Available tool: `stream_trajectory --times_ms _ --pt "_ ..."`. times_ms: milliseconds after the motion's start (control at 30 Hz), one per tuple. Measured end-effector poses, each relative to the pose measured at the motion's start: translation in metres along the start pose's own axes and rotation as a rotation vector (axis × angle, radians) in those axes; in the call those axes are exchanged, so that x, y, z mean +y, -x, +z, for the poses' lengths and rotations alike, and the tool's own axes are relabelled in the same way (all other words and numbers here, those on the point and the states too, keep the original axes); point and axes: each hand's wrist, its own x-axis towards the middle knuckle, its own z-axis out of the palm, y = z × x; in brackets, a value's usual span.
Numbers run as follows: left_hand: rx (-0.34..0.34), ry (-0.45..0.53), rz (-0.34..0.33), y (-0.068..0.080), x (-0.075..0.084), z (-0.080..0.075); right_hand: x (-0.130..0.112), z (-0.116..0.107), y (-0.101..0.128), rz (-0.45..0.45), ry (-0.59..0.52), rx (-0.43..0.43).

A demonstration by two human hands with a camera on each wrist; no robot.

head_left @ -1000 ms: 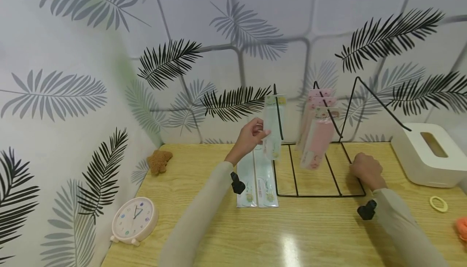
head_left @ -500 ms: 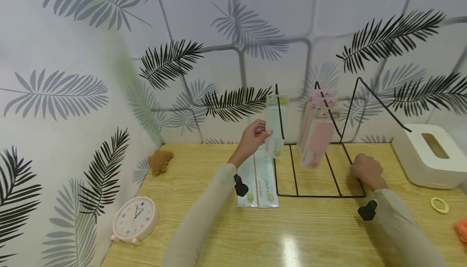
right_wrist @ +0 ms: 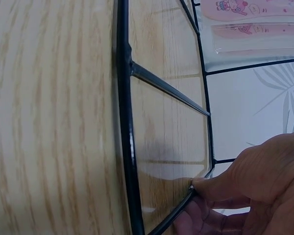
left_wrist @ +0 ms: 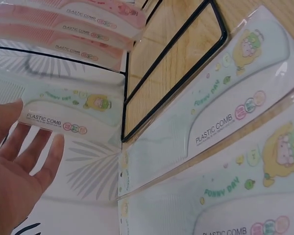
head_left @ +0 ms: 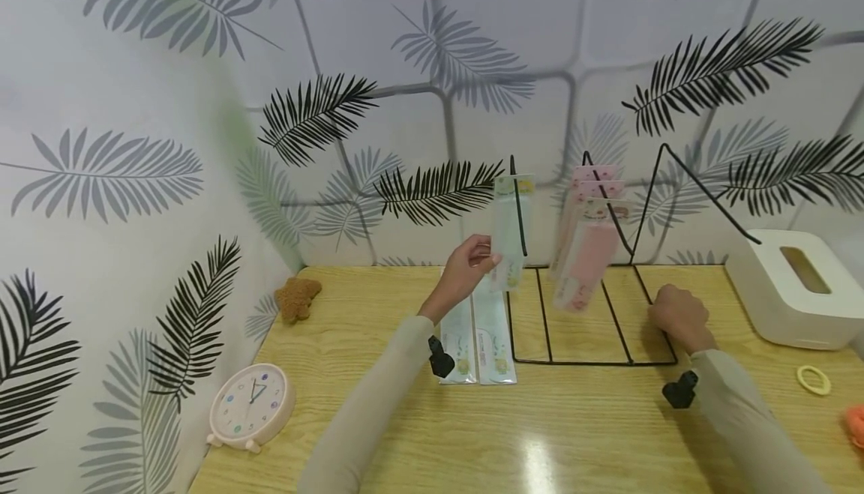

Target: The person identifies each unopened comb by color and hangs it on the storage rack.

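Note:
A clear packet with a pale green comb (head_left: 511, 228) hangs from the left hook of a black wire display rack (head_left: 594, 363). My left hand (head_left: 464, 269) is at its left edge, thumb and fingers apart and loosely bent; in the left wrist view, the thumb overlaps the edge of the comb (left_wrist: 63, 105), and contact is hard to tell. My right hand (head_left: 680, 315) pinches the rack's right base wire between thumb and fingers, as the right wrist view shows. Several packets with pink combs (head_left: 589, 261) hang from the middle hook. Two more packets with green combs (head_left: 495, 336) lie side by side left of the rack.
A white tissue box (head_left: 776, 291) stands right of the rack. A yellow ring (head_left: 813, 379) and an orange object (head_left: 856, 425) lie at the right. A pink clock (head_left: 248, 408) and a small brown plush (head_left: 297, 299) are at the left. The rack's right hook (head_left: 709, 194) bears nothing.
My left hand has slid slightly down along the edge of the hanging green comb, which has swung a little and steadied. My right hand stays on the rack's base.

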Motion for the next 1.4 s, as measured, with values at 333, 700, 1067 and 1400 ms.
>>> stream_trajectory --times_ms 333,700,1067,1400 --pt "0.09 0.061 0.059 0.021 -0.006 -0.015 0.0 -0.001 0.0 0.004 -0.005 0.002" --pt "0.222 -0.11 -0.096 0.066 -0.012 -0.048 -0.003 -0.001 -0.002 0.035 -0.009 -0.009" --pt "0.104 -0.39 -0.443 0.097 -0.033 -0.024 0.0 0.002 -0.005 0.05 -0.006 -0.019" --pt "0.119 -0.589 -0.478 0.084 -0.038 -0.004 0.002 -0.004 -0.008 0.063 0.019 -0.033"
